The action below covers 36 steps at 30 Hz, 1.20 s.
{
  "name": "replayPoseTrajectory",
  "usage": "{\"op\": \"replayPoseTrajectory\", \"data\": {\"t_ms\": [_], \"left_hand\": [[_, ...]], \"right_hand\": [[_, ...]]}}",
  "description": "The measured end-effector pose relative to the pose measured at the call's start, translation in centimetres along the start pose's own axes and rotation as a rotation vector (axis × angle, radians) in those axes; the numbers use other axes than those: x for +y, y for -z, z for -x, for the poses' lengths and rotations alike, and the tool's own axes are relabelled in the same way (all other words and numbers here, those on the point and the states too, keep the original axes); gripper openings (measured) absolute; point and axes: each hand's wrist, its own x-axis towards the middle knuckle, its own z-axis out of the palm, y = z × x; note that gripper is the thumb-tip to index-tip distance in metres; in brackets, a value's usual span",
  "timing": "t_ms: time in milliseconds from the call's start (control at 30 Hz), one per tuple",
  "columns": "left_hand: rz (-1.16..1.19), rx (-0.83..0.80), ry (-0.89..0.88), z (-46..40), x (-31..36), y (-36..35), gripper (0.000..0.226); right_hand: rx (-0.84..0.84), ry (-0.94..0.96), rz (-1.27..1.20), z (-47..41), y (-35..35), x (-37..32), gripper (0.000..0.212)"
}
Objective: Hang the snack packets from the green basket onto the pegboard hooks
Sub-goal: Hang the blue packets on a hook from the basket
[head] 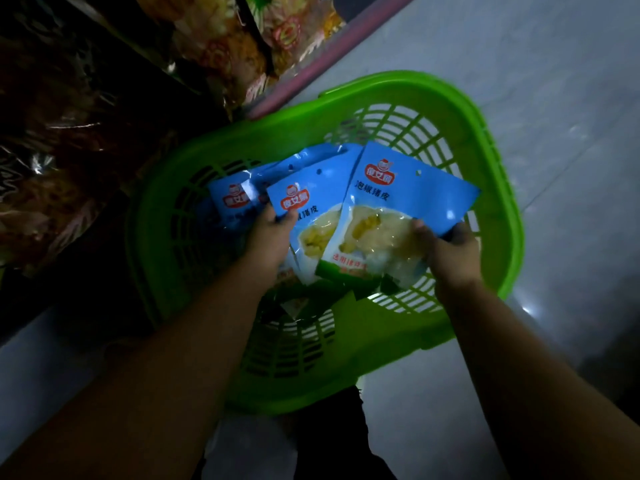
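The green basket (491, 188) stands on the pale floor below me. Several blue snack packets are fanned out over it. My left hand (268, 237) grips the fan at its left side, thumb on a packet (311, 188) with a red logo. My right hand (450, 251) pinches the right edge of the front packet (391, 216), which shows pale yellow food in a clear window. Another blue packet (228, 199) sticks out at the far left. The pegboard hooks are out of view.
A dark shelf unit with shiny orange and brown snack bags (221, 39) rises at the left and top. Its pink base rail (311, 77) runs diagonally beside the basket. Light grey floor tiles (554, 81) spread to the right. My dark trouser leg (332, 445) is below the basket.
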Motion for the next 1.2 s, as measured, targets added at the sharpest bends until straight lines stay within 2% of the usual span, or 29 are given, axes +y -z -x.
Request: {"op": "replayPoseTrajectory", "data": {"t_ms": [100, 167, 233, 300, 467, 600, 733, 833, 867, 1000, 1100, 1200], "left_hand": [[0.264, 0.104, -0.039, 3.2, 0.6, 1.2, 0.013], [0.339, 0.195, -0.061, 6.3, 1.7, 2.9, 0.020], [0.394, 0.209, -0.059, 10.5, 3.4, 4.9, 0.032], [0.371, 0.248, -0.076, 16.1, 6.1, 6.6, 0.038], [0.373, 0.349, -0.267, 32.0, 15.1, 10.9, 0.011], [0.514, 0.414, -0.438, 44.4, 22.2, 14.7, 0.019], [0.611, 0.513, -0.618, 54.3, 27.5, 20.0, 0.025], [0.623, 0.648, -0.759, 60.7, 30.3, 25.2, 0.014], [0.636, 0.683, -0.799, 62.6, 30.8, 26.9, 0.013], [0.647, 0.865, -0.990, 69.5, 32.4, 32.9, 0.014], [0.697, 0.980, -1.087, 73.5, 33.4, 37.5, 0.013], [0.688, 1.024, -1.176, 77.8, 34.8, 42.1, 0.017]], "right_hand": [[-0.036, 0.012, -0.099, 2.2, 0.0, -1.6, 0.017], [-0.054, -0.002, -0.164, 4.5, 0.5, -3.9, 0.015], [-0.106, -0.016, -0.190, 7.6, 1.1, -7.2, 0.015], [-0.175, -0.008, -0.164, 11.7, 2.2, -11.4, 0.018], [-0.328, -0.014, -0.131, 23.0, 6.6, -24.0, 0.013], [-0.484, 0.001, -0.132, 31.8, 9.1, -34.7, 0.011], [-0.649, 0.118, -0.189, 39.1, 9.2, -43.9, 0.019], [-0.821, 0.210, -0.213, 44.1, 7.9, -50.2, 0.019], [-0.890, 0.255, -0.204, 45.7, 7.3, -52.0, 0.014], [-1.126, 0.491, -0.125, 53.3, 4.3, -58.2, 0.021], [-1.199, 0.665, -0.117, 59.0, 1.8, -61.3, 0.022], [-1.250, 0.805, -0.141, 65.2, -1.4, -63.5, 0.024]]}}
